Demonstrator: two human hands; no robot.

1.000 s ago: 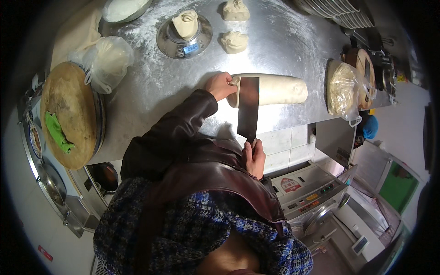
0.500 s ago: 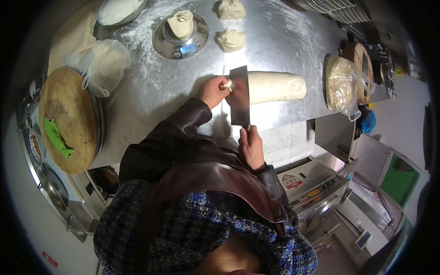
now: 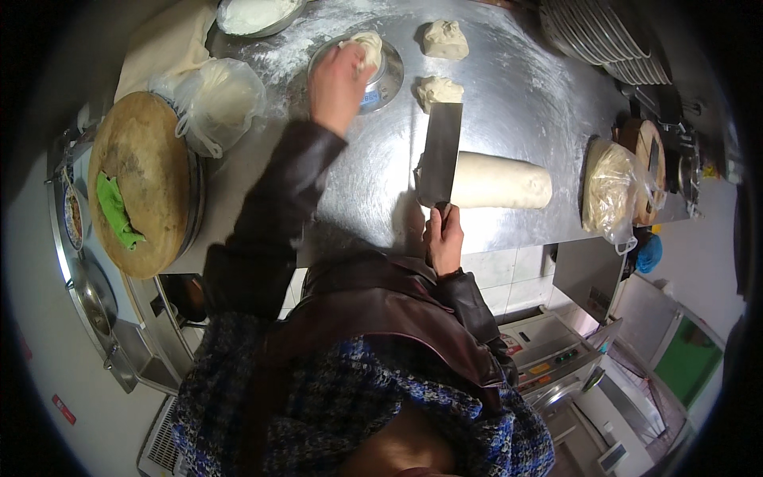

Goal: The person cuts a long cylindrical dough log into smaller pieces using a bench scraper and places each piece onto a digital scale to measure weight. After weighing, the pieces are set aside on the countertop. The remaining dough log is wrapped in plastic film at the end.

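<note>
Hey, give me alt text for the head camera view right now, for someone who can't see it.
A person's left hand is at a dough piece on a round scale, while the right hand grips a cleaver whose blade overlaps the left end of a dough log in view. Two dough lumps sit farther back on the floured metal table.
</note>
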